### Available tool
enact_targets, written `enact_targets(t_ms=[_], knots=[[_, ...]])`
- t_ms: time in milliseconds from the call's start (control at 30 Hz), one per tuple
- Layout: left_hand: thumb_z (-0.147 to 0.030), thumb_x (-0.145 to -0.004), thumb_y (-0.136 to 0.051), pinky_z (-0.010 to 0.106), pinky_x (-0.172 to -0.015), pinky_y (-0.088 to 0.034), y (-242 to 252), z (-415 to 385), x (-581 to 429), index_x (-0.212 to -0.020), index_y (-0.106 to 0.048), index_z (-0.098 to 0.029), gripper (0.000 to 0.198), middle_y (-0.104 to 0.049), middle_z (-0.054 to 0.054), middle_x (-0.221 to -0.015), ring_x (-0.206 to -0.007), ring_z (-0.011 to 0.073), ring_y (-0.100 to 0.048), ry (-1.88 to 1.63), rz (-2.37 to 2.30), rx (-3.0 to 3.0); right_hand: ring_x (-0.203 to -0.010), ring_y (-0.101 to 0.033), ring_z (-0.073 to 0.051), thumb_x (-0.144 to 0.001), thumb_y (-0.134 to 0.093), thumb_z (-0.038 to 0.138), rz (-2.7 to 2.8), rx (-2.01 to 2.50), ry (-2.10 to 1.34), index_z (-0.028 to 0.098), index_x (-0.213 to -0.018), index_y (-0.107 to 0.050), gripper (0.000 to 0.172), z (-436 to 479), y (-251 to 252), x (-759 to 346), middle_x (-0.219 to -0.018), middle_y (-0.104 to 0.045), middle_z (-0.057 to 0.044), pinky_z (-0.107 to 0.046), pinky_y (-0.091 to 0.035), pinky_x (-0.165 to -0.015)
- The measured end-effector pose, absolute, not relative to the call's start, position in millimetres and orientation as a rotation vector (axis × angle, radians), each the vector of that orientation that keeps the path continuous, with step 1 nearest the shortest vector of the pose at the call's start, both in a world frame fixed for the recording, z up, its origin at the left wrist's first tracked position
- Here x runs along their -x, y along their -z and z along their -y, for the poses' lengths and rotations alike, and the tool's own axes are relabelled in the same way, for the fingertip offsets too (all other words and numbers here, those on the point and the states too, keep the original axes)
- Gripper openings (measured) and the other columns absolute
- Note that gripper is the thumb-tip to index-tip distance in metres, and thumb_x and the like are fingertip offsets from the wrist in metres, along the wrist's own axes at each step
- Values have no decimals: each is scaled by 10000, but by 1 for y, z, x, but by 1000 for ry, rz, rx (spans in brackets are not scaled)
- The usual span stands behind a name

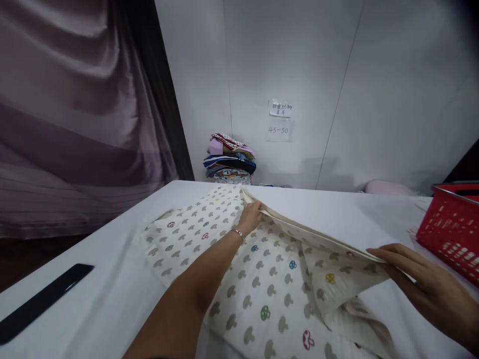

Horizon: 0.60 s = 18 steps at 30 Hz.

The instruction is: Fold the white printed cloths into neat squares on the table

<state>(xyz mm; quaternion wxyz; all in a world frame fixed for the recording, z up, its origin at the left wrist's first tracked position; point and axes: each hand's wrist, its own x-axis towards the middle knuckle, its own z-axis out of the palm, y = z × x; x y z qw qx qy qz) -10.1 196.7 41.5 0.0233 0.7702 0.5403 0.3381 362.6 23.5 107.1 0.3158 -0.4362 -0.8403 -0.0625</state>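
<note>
Has the mushroom-print cloth [277, 294] lying over the white desk [112, 289] straight ahead, rumpled and bunched at the near right. Has a long black object [45, 301] lying on the desk at the near left, well apart from the cloth. Pinches the raised edge of the cloth near its right end with the right hand [419, 279], fingers nearly straight and closed on the fabric; cannot tell exactly how the thumb sits. Further on, grips the same edge with the left hand [251, 217], fingers curled tight, just short of the far corner. Seems, by judgement, to be lifting and straightening that edge. Probably calls next for even tension between both holds, and for easing out the slack hanging beneath near the right hand. Has a red basket [447, 234] beyond the right hand, and, farthest off, a stack of folded fabrics [230, 162] by the wall under handwritten papers [280, 130].
</note>
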Motion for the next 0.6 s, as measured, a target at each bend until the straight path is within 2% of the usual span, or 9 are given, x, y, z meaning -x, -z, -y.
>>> enact_targets(t_ms=[100,167,267,333,467,600], knots=[[-54,-725,-519,344,-939,-371,-46,-196,11,-1278,-461,-172,568,-652,44,-955,-957,212,-555,-1007,-1648,-2389,-803,-640,-190,-889,-476,398,2193,1168,154,344,-1064,-590,215,-23,-104,-367,-953,-625,-99,-277,-520,-624],[-52,-730,-515,345,-957,-355,-50,-198,12,-1302,-456,-195,593,-660,41,-974,-975,210,-563,-905,-1598,-2435,-803,-644,-200,-885,-481,398,2183,1176,135,343,-1059,-597,216,-22,-103,-369,-959,-626,-107,-290,-521,-624],[-73,-752,-513,358,-960,-345,-58,-200,14,-1107,-619,-202,393,-671,53,-998,-997,222,-570,-775,-1557,-2494,-807,-647,-201,-884,-485,395,2161,1191,108,333,-1046,-613,215,-20,-103,-370,-970,-629,-114,-290,-517,-628],[-92,-767,-513,363,-940,-355,-63,-200,15,-980,-666,-198,283,-675,57,-988,-989,229,-574,-730,-1563,-2541,-817,-645,-192,-876,-500,398,2124,1236,62,323,-1018,-627,204,-21,-102,-373,-969,-638,-100,-276,-513,-646],[-158,-809,-516,360,-882,-381,-70,-193,18,-884,-667,-196,172,-661,68,-896,-947,228,-569,-558,-1619,-2699,-836,-630,-211,-813,-537,469,1949,1391,-165,290,-938,-645,244,-38,-94,-384,-935,-661,-51,-293,-503,-695],[-167,-809,-519,358,-878,-382,-81,-191,17,-843,-644,-177,130,-617,95,-975,-1029,241,-515,-574,-1643,-2838,-764,-605,-223,-670,-626,454,1637,1549,-465,221,-817,-660,278,-76,-97,-401,-805,-677,-25,-310,-477,-694]])
